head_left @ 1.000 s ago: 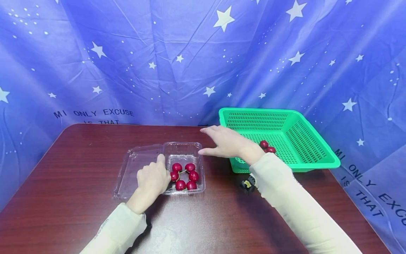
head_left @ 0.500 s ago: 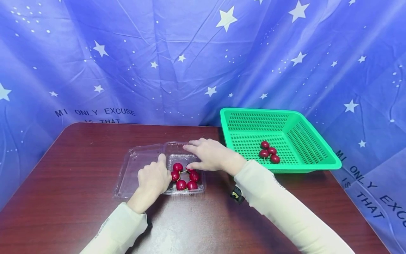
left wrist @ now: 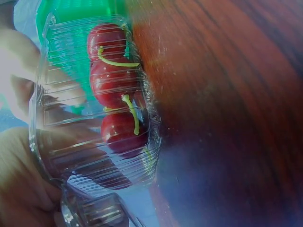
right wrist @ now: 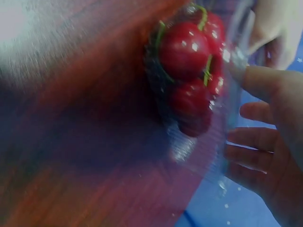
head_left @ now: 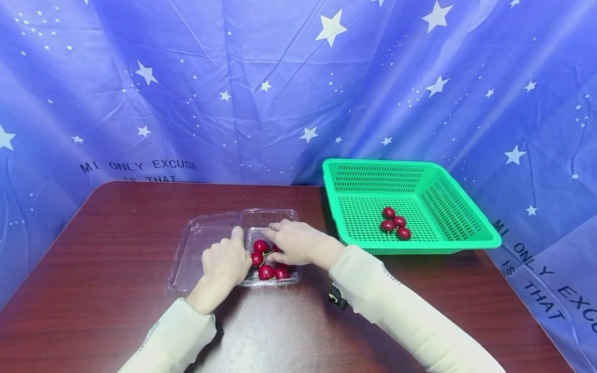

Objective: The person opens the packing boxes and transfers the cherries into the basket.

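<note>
A clear plastic clamshell box [head_left: 295, 282] lies on the table with its lid [head_left: 193, 251] folded out to the left. Several red cherries [head_left: 266, 272] with green stems sit inside it. My left hand [head_left: 226, 261] grips the box's left edge, where lid and base meet. Over the right side of the box reaches my right hand [head_left: 300, 243], hiding some cherries. In the right wrist view, the fingers of that right hand [right wrist: 289, 118] are spread at the box rim, holding no cherry that I can see. Through the clear wall in the left wrist view, cherries [left wrist: 113, 82] touch one another.
To the right stands a green mesh basket [head_left: 420, 245] with several cherries [head_left: 398, 221] on its floor. The brown wooden table [head_left: 126, 233] backs onto a blue star-printed curtain [head_left: 261, 124].
My right hand has moved left and down, from beside the basket to over the cherries in the box. The left hand keeps its place on the box edge.
</note>
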`<state>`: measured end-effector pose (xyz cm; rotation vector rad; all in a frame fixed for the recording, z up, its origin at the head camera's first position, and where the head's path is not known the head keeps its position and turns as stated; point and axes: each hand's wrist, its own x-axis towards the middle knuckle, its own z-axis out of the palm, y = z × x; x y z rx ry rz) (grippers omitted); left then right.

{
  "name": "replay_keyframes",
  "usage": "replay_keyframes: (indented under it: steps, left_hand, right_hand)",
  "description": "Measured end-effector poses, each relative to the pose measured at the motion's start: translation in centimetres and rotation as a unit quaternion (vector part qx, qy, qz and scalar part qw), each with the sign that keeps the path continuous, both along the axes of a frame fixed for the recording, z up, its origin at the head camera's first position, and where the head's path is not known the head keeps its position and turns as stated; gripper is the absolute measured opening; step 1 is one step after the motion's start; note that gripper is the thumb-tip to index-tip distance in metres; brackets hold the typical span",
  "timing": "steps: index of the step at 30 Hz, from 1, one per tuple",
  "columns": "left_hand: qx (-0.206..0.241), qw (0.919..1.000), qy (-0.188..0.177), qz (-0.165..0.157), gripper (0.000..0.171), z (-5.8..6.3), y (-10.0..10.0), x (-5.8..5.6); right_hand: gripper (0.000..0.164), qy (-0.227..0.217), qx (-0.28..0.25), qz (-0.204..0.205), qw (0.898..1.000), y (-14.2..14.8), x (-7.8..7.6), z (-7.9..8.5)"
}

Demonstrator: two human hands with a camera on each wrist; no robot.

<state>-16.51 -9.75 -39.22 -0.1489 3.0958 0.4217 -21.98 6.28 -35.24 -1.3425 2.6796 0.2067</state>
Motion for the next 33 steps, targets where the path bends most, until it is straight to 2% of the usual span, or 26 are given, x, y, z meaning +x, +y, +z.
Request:
replay_keyframes:
  steps: [6, 12, 20, 26, 33]
  left_hand:
    - [0.002, 1.0000, 0.001, 0.001, 0.028, -0.1, 0.0, 0.0]
    - [0.005, 1.0000, 0.000, 0.001, 0.027, -0.1, 0.1, 0.0]
    - [0.003, 1.0000, 0.005, 0.000, 0.027, 0.0, 0.0, 0.0]
    - [0.006, 1.0000, 0.006, 0.002, 0.025, 0.0, 0.0, 0.0]
    - [0.004, 1.0000, -0.002, 0.004, 0.026, 0.1, 0.0, 0.0]
  right_hand:
    - [0.057, -0.002, -0.005, 0.004, 1.000, -0.5, 0.4, -1.1]
    - [0.031, 0.010, -0.004, 0.018, 1.000, -0.6, 0.6, -1.5]
    - [0.014, 0.030, -0.016, 0.043, 0.999, -0.5, 0.8, -1.9]
    - [0.009, 0.047, -0.031, 0.034, 0.998, -0.8, 1.0, -2.5]
    - [0.013, 0.056, -0.043, 0.021, 0.997, -1.3, 1.3, -3.0]
